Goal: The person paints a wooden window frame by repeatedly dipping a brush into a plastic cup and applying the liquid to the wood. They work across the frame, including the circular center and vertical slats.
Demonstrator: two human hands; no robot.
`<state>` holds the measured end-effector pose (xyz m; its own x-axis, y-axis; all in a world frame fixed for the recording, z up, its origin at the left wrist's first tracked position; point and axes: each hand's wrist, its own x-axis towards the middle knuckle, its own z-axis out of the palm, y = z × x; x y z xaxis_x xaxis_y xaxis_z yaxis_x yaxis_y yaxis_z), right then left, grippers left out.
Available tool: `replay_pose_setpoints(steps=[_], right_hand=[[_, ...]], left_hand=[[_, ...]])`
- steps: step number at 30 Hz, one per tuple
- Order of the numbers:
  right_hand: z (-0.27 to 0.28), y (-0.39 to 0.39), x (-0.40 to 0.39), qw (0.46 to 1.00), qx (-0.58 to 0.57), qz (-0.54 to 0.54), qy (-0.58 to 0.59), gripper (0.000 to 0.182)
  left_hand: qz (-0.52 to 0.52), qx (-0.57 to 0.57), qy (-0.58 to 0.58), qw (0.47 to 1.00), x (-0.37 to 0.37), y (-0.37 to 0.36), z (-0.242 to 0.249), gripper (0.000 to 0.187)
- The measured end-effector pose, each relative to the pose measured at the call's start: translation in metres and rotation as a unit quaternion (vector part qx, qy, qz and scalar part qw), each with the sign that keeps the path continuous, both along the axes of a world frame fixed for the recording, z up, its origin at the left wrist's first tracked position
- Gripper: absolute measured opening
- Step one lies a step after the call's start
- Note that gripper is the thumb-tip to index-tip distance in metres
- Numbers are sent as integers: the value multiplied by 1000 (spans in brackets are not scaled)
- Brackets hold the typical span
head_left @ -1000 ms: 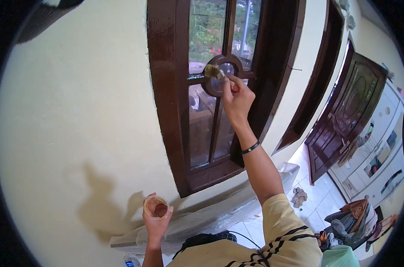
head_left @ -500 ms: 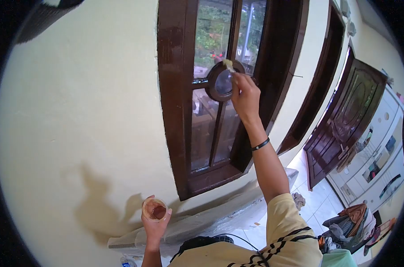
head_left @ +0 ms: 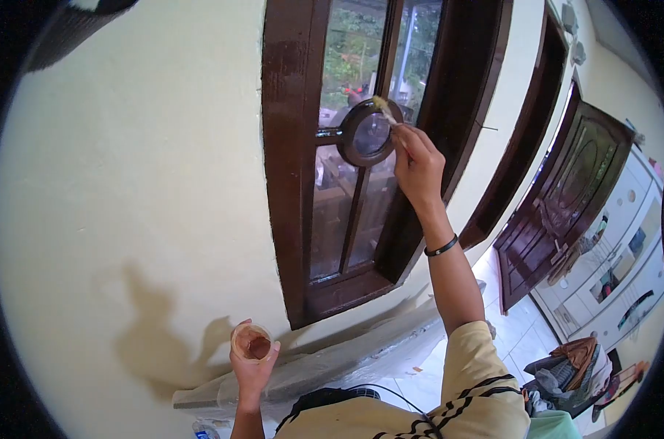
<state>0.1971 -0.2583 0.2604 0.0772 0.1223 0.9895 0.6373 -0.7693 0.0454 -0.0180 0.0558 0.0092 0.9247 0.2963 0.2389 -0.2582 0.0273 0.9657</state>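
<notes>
In my right hand (head_left: 422,162) is a small paintbrush (head_left: 384,111), its pale bristles at the upper right of the round wooden ring (head_left: 346,148) in the middle of the window. Dark brown wood makes up the window frame (head_left: 286,161), with glass panes between its bars. My left hand (head_left: 255,372) is wrapped round a clear cup (head_left: 252,342) with reddish-brown liquid in the bottom. The cup is held low, in front of the cream wall. Whether the bristles touch the ring is hard to tell.
Plastic sheeting (head_left: 310,379) lies along the foot of the wall (head_left: 127,183). To the right stand an open carved door (head_left: 566,197) and a white cupboard (head_left: 602,271). Clothes (head_left: 566,369) are piled at the lower right. A plastic bottle (head_left: 206,430) is at the bottom left.
My right hand has shifted a little right and down, and more of the brush shows. My left hand with the cup is nearly where it was.
</notes>
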Motion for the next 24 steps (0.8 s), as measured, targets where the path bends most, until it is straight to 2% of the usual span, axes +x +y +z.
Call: replay_pose_setpoints(steps=[4,7,11,15,19,22,24], right_hand=[[-10,-9,15,999,-19,-49,5,22],[-21,-5,17,997,-69,-45,8,23],[-32,7,6,989,-133,-9,59,23],[-24,13,-15,984,-121,27,130,21],[-6,16,-10,997,-66,-21,29,22],[-11,16,1,992,-119,-30,31,23],[-22,16,-2,988,-133,-17,76,22]], left_hand=[[6,-1,0,1000,1,0,-3,64],[8,7,-7,1000,2,2,-7,64],[3,4,-4,1000,2,1,-10,64],[-7,7,-12,1000,3,-2,-4,64],[-21,8,-15,1000,8,-7,-7,64],[-31,20,-19,999,8,-16,0,64],[-32,31,-25,999,11,-21,5,65]])
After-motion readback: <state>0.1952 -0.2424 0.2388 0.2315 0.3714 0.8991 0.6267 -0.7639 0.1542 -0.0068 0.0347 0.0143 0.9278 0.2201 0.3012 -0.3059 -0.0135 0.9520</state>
